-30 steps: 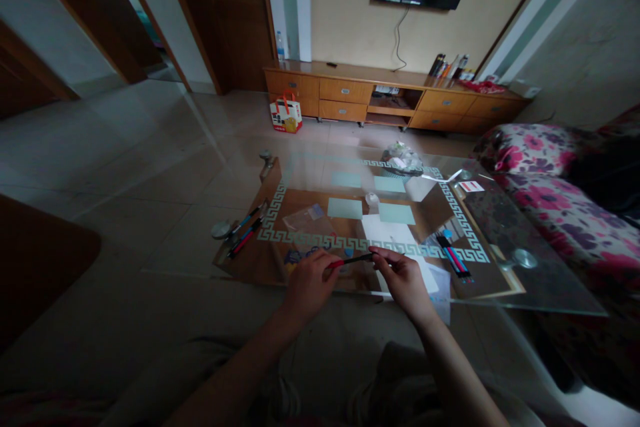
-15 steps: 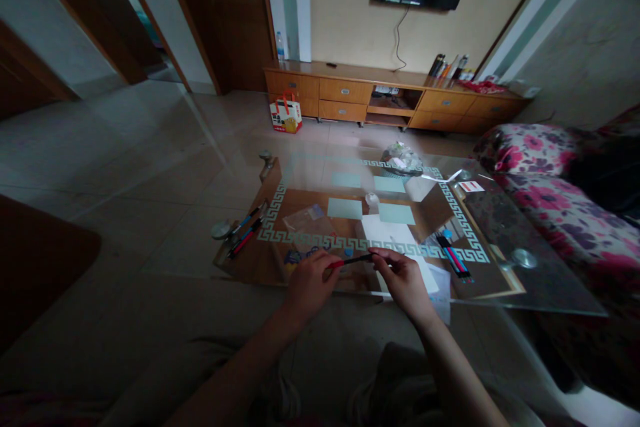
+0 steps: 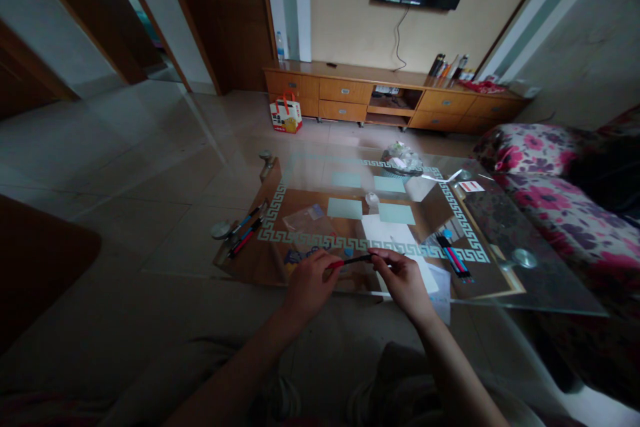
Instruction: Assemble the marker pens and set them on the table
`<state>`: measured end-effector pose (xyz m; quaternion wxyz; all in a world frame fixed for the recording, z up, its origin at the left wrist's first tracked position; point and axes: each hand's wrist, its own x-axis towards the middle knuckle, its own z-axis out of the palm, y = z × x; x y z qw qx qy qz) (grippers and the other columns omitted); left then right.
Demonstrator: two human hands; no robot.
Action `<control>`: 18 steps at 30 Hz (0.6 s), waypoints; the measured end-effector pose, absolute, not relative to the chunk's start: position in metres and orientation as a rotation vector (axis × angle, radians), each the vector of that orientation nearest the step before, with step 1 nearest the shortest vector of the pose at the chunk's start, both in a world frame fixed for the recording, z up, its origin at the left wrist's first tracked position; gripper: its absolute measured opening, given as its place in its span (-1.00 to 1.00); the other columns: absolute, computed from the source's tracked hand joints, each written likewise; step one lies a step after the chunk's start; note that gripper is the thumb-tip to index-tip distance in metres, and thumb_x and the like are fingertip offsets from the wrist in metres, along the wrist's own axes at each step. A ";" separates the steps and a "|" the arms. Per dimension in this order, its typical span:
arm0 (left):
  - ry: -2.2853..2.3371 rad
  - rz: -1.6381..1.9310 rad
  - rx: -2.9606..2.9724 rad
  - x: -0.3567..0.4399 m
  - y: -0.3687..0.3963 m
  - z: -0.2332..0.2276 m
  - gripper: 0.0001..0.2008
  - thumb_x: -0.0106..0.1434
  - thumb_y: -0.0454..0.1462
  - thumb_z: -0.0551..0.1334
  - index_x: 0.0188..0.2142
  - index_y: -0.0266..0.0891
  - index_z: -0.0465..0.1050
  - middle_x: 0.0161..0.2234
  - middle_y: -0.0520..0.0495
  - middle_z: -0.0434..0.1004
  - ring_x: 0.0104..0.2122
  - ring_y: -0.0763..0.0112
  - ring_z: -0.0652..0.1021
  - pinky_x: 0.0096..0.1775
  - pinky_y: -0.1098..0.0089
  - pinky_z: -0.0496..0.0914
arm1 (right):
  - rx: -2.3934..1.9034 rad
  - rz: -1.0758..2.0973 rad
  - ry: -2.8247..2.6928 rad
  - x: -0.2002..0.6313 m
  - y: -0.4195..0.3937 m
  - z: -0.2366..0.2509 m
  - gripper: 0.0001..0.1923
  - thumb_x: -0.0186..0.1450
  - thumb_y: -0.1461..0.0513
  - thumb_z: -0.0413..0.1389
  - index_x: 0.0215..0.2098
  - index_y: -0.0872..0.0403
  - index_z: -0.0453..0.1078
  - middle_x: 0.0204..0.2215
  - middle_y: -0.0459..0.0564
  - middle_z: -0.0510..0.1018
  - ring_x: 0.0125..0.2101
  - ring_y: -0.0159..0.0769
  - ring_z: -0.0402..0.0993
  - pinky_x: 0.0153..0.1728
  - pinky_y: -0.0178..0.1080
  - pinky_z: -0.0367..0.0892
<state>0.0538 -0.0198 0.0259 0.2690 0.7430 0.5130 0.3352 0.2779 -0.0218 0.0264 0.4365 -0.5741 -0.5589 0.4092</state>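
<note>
- Fingers of the left hand (image 3: 311,282) pinch the red end of a thin pen (image 3: 351,260), and the fingers of the right hand (image 3: 404,281) pinch its dark end; both hands are closed on it.
- Nothing has shifted over the last second: the pen lies level between the two hands in the same spot as before, with no gap opening between the red part and the black barrel, so the work on it looks paused mid-grip.
- That pen hangs just above the near edge of the glass bench (image 3: 530,293), roughly at its middle.
- White paper (image 3: 387,232) lies on the bench just beyond the right hand, with pale green cards (image 3: 345,208) farther back.
- To the right, a bundle of red, blue and black pens (image 3: 453,255) rests on the glass.
- To the left, more pens (image 3: 245,232) lie near the bench's left corner.
- Farther off stand a low wooden cabinet (image 3: 345,90) by the wall and a floral sofa (image 3: 555,193) on the right.
</note>
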 end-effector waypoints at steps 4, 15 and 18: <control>1.354 0.900 2.005 0.054 -0.020 0.024 -0.83 0.33 -0.32 0.20 -0.16 -0.17 0.56 -0.24 -0.06 0.53 -0.22 0.34 0.53 -0.15 0.36 0.38 | -1.409 1.035 -1.414 0.277 -0.022 0.027 -0.68 0.29 0.06 0.17 -0.09 0.05 0.55 -0.17 0.06 0.65 -0.21 -0.14 0.57 -0.15 -0.13 0.46; 1.281 0.900 1.995 0.056 -0.021 0.024 -0.82 0.32 -0.26 0.23 -0.11 -0.16 0.55 -0.18 -0.06 0.52 -0.16 0.33 0.53 -0.06 0.31 0.40 | -1.406 1.168 -1.465 0.272 -0.026 0.034 -0.70 0.24 0.10 0.20 -0.11 0.08 0.50 -0.31 -0.01 0.60 -0.40 -0.31 0.48 -0.39 -0.29 0.39; 1.261 0.906 1.993 0.057 -0.022 0.026 -0.81 0.35 -0.23 0.20 -0.11 -0.17 0.55 -0.17 -0.07 0.51 -0.15 0.33 0.53 -0.04 0.31 0.39 | -1.397 1.186 -1.501 0.271 -0.027 0.031 -0.72 0.23 0.11 0.21 -0.15 0.08 0.50 -0.36 -0.03 0.59 -0.42 -0.32 0.47 -0.39 -0.29 0.37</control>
